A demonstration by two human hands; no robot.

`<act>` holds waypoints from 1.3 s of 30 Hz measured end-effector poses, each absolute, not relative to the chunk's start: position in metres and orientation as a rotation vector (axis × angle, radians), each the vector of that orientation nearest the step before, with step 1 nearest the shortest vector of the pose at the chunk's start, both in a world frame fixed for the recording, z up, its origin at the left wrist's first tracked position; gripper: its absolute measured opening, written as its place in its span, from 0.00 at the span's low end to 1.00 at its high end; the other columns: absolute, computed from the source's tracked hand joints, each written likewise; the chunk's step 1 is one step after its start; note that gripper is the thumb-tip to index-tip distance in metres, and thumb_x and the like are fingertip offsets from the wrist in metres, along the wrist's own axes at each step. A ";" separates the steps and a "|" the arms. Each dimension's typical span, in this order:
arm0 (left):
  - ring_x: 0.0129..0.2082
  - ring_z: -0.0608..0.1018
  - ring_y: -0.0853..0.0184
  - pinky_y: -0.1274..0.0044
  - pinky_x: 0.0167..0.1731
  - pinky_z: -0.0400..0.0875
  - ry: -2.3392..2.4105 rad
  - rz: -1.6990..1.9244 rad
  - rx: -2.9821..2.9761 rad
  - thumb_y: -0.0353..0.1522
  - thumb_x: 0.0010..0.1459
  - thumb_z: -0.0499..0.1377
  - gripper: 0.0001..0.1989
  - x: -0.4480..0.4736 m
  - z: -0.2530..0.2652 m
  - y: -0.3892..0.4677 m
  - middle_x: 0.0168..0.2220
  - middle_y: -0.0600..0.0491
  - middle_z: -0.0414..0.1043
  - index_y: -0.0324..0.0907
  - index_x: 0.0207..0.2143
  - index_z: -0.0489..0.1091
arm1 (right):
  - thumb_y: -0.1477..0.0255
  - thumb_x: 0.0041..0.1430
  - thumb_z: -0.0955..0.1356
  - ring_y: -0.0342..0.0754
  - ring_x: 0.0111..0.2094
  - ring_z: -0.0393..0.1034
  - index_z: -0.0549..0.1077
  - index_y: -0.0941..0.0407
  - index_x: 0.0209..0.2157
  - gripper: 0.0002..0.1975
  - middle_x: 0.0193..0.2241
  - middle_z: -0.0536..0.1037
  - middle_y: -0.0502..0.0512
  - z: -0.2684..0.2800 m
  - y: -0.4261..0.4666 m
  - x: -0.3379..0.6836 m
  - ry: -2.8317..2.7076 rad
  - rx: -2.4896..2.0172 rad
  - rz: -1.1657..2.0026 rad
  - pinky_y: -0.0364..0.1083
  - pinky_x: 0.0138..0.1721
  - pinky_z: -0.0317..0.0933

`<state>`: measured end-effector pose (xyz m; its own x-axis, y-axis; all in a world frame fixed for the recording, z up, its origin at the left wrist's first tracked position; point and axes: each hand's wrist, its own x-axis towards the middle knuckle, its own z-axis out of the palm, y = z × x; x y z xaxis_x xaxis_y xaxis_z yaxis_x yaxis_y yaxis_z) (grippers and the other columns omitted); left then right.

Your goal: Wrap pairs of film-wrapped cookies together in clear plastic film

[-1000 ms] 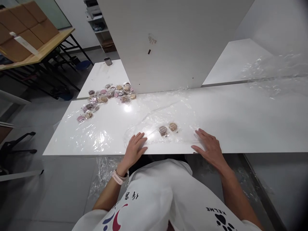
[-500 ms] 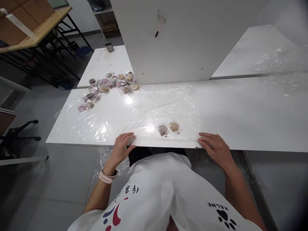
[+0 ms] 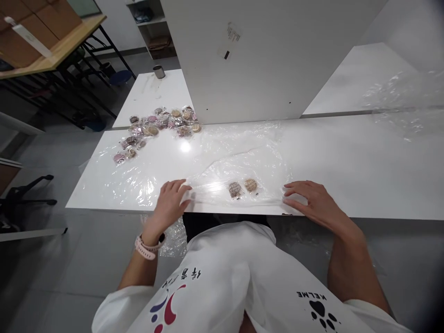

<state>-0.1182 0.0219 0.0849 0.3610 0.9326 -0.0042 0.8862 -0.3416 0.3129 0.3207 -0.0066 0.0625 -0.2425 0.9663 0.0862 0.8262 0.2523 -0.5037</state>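
Observation:
Clear plastic film (image 3: 229, 162) lies wrinkled on the white table, its near edge close to the table's front edge. Under or on it, I cannot tell which, sit a brown round wrapped cookie-like piece (image 3: 235, 189) and a tan one (image 3: 250, 185), side by side. My left hand (image 3: 172, 200) is at the film's left end, thumb and fingers apart. At the right end is my right hand (image 3: 307, 196), likewise open, its fingertips by the film's edge. Neither hand visibly grips anything.
Several small wrapped round pieces (image 3: 161, 121) are heaped at the back left of the white table (image 3: 347, 171). More film (image 3: 138, 178) lies at left. A white panel (image 3: 243, 69) rises behind, and a metal cup (image 3: 158, 71) stands farther back.
Both hands have loosened from the film's near corners, fingers spreading wider and moving slightly forward. The film's near edge has slackened a little; the two round pieces stay in place.

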 end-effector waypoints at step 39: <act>0.31 0.74 0.64 0.75 0.29 0.63 1.340 0.521 2.475 0.29 0.69 0.45 0.07 -0.001 0.048 0.078 0.33 0.50 0.74 0.42 0.40 0.62 | 0.60 0.67 0.61 0.47 0.26 0.69 0.75 0.52 0.33 0.16 0.25 0.77 0.50 0.060 0.041 0.283 -2.116 -1.654 0.574 0.46 0.31 0.57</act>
<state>-0.0010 0.0777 0.0483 0.5050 0.8442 0.1796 0.7436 -0.5313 0.4060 0.2833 0.0405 0.0598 -0.2259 0.9726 0.0547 0.8117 0.2189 -0.5415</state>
